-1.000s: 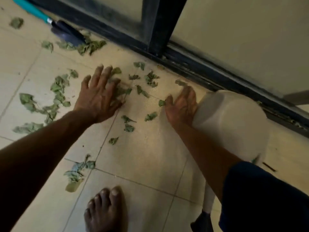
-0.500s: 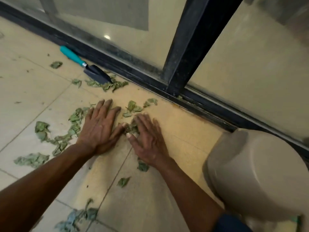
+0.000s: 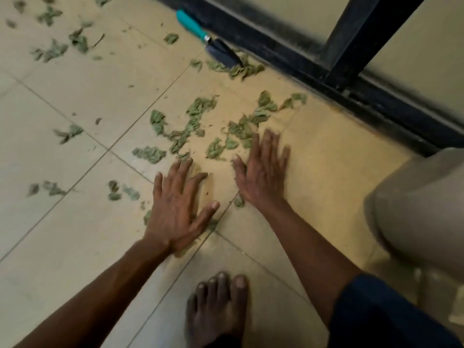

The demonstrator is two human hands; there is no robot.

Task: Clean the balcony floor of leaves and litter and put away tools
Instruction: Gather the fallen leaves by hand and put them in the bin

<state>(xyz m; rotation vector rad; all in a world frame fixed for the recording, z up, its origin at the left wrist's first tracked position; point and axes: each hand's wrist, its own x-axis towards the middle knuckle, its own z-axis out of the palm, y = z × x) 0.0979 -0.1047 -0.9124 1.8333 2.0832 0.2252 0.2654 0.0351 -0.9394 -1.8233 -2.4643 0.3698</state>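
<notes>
Head view of the tiled balcony floor point(image 3: 75, 101). The trowel point(image 3: 213, 43) (teal handle, dark blade) lay along the dark door track point(image 3: 276, 56) and served as the reference. A clump of green leaves point(image 3: 241, 70) touched its blade tip. The main scatter lay on the tiles nearer the person than the trowel, with looser bits off to the trowel's left. The left hand point(image 3: 175, 212) rested palm down, well below the trowel, its fingers point(image 3: 184, 172) straight and spread, with leaf scraps showing at the edges of the palm. The right hand point(image 3: 261, 172) lay flat beside it, below and right of the trowel, fingers point(image 3: 270, 144) straight and slightly spread, their tips touching the main scatter. Neither hand gripped anything. A beige rounded container point(image 3: 421, 209) stood far right of the trowel; a bare foot point(image 3: 218, 310) was planted nearest the person
</notes>
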